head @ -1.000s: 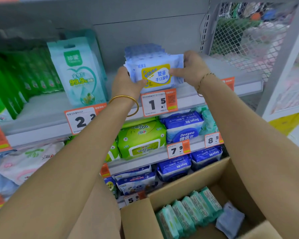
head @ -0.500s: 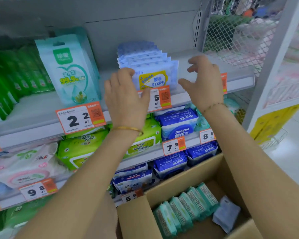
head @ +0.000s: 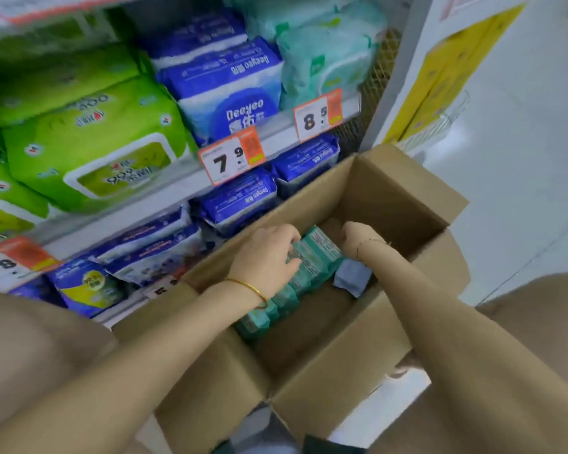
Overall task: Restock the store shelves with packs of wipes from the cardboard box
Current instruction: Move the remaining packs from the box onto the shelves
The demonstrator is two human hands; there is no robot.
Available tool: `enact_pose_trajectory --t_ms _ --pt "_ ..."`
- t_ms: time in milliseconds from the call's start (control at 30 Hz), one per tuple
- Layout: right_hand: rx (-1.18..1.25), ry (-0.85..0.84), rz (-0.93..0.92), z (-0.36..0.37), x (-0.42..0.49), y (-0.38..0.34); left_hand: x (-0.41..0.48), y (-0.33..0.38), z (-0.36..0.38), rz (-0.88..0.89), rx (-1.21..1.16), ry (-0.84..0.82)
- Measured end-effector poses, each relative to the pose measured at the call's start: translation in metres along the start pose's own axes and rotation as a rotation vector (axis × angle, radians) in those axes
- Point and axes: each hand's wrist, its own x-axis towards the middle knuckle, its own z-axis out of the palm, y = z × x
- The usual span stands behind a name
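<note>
An open cardboard box [head: 397,194] stands below the shelves. Inside it lies a row of several teal packs of wipes [head: 312,260], with a pale blue pack [head: 353,279] beside them. My left hand [head: 264,257] rests on top of the teal row, fingers curled over the packs near its far end. My right hand [head: 358,239] is down in the box at the far end of the same row, fingers hidden behind the packs. Whether either hand grips a pack is unclear.
Shelves hold green wipe packs [head: 89,149], dark blue Deeyeo packs [head: 223,90] and pale teal packs [head: 325,57], with price tags [head: 232,158] on the shelf edges. A white upright [head: 404,67] bounds the shelving on the right; white floor [head: 522,178] lies beyond.
Both hands have left the blue packs on the upper shelf and dropped into the cardboard box onto the teal packs. The view has tilted downward.
</note>
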Motion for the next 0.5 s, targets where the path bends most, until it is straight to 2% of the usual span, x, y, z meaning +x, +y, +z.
enact_pose_trajectory --t_ms 267,500 --pt "-0.179 -0.167 0.224 0.063 0.06 0.026 0.023 -0.026 0.032 -0.025 -0.049 -0.151" --pt "-0.355 -0.234 0.214 0.071 0.101 0.039 0.043 -0.022 0.046 -0.007 -0.013 -0.241"
